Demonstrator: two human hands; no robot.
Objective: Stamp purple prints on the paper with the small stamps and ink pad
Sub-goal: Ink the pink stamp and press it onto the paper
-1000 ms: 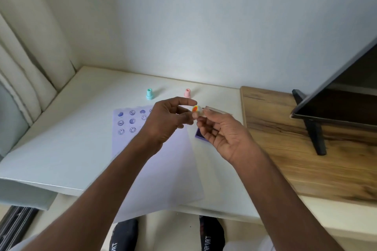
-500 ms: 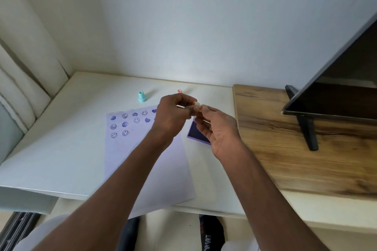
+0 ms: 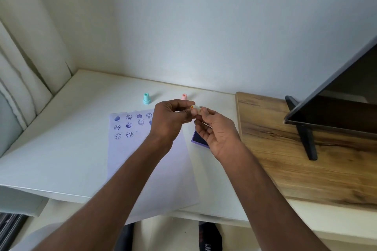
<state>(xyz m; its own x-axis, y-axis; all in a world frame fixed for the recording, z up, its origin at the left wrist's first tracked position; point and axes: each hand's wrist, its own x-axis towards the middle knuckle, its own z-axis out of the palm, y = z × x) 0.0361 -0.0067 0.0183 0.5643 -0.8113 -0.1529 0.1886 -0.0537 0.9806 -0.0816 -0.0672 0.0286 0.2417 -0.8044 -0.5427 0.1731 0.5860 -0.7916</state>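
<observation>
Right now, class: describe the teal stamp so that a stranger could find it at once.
Start at the white desk in the wall corner, then find the paper with purple prints. Just beyond its far edge stands the teal stamp, upright and untouched. Its neighbour to the right, the pink stamp, differs in colour.

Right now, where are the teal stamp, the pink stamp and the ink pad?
teal stamp (image 3: pixel 146 99), head view, on its body.
pink stamp (image 3: pixel 184 96), head view, on its top, above the left hand.
ink pad (image 3: pixel 197 138), head view, on its dark inked face.

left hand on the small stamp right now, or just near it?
Touching. In the head view the left hand pinches the small white stamp at its fingertips, no gap visible; the right hand meets it from the other side.
</observation>
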